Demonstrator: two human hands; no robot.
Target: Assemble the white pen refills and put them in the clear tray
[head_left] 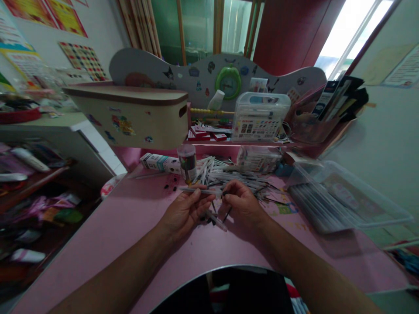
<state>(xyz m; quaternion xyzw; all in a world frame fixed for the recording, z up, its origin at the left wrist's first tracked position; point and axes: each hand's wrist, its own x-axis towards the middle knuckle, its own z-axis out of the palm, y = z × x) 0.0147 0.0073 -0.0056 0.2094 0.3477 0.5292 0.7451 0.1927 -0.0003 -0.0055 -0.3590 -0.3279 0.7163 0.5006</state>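
Observation:
Both my hands meet over the pink desk [131, 226]. My left hand [185, 209] is closed round a clear pen barrel [199, 190] that lies crosswise between the hands. My right hand [242, 203] pinches the barrel's right end with curled fingers. A thin dark refill [227, 214] and a few loose pen parts [216, 220] lie under the hands. Just beyond them a heap of several pens [229, 174] is spread on the desk.
A clear plastic tray [356, 205] with laid-out pens sits on the right. A small cylinder jar [187, 161] and a pen box [160, 162] stand behind the heap. A cream wooden box [131, 114] and a clear lidded case [260, 117] rest on the shelf. Cluttered shelves stand at left.

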